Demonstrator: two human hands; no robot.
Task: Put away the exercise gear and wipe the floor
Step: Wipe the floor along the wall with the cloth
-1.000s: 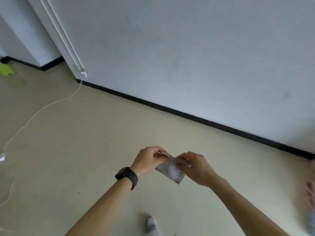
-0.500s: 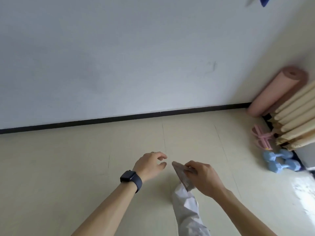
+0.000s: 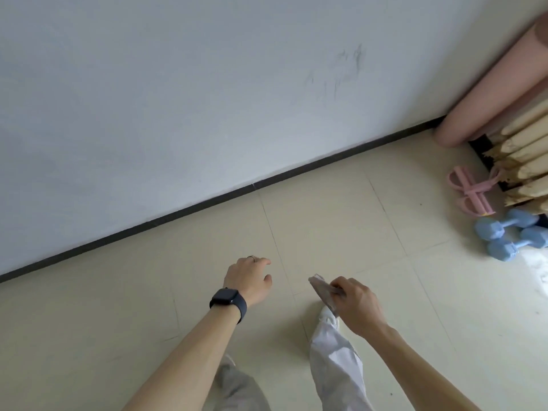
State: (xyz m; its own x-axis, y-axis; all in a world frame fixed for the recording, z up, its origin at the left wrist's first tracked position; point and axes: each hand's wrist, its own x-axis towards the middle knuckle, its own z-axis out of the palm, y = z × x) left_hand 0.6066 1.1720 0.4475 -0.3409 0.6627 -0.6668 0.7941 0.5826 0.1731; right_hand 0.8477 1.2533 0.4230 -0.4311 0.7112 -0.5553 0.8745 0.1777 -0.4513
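Floor (image 3: 341,221) of pale tile meets a white wall (image 3: 178,99) at a dark skirting (image 3: 207,204). A rolled pink mat (image 3: 486,93) leans in the far right corner; near its foot lie two blue dumbbells (image 3: 510,235) and a pink pedal puller (image 3: 471,194) — all well apart from the hands. The right hand (image 3: 355,304) pinches a folded grey wipe (image 3: 324,292) above the floor; the left hand (image 3: 247,280) beside it has its fingers loosely curled, holding nothing.
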